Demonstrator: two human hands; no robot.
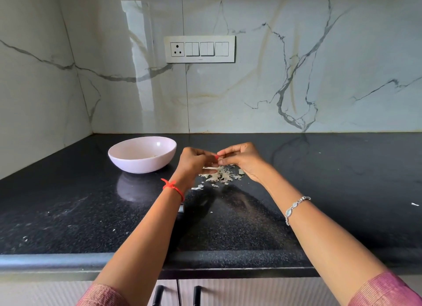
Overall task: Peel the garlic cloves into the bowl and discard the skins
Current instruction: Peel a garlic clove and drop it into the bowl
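head view: left hand (194,160) and right hand (242,160) meet fingertip to fingertip, both pinching a small garlic clove (215,162) (mostly hidden) above the pale papery skin pile (221,176), likely so peel drops there; round pale pink bowl (141,167) sits just left

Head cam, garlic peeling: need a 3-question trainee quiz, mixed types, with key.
1. True or false: the pile of skins lies inside the bowl.
2. Which wrist bears the red thread? A. left B. right C. both
3. Fill in: the left hand and right hand pinch a small piece between their fingertips; the bowl stands to their ___.

Key
1. False: the skins lie on the countertop, beside the bowl.
2. A
3. left
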